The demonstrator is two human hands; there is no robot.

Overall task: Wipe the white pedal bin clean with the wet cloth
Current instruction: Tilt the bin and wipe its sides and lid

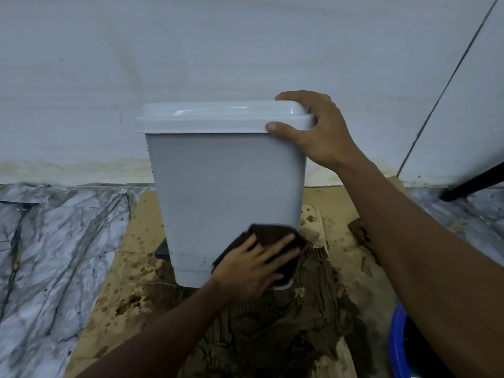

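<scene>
The white pedal bin point(223, 181) stands upright on wet cardboard against the wall, its lid closed. Its black pedal point(162, 251) pokes out at the lower left. My right hand point(313, 132) grips the lid's right front corner, thumb on the rim and fingers over the top. My left hand point(255, 264) presses a dark brown wet cloth point(275, 238) flat against the bin's lower right front, fingers spread. Small dark specks dot the bin's lower front and left edge.
Soggy, stained cardboard point(131, 282) covers the marble-patterned floor point(54, 255) under the bin. A blue bucket rim point(396, 342) shows at the lower right. A black furniture leg point(474, 184) stands at the right. The white wall point(191, 50) rises directly behind.
</scene>
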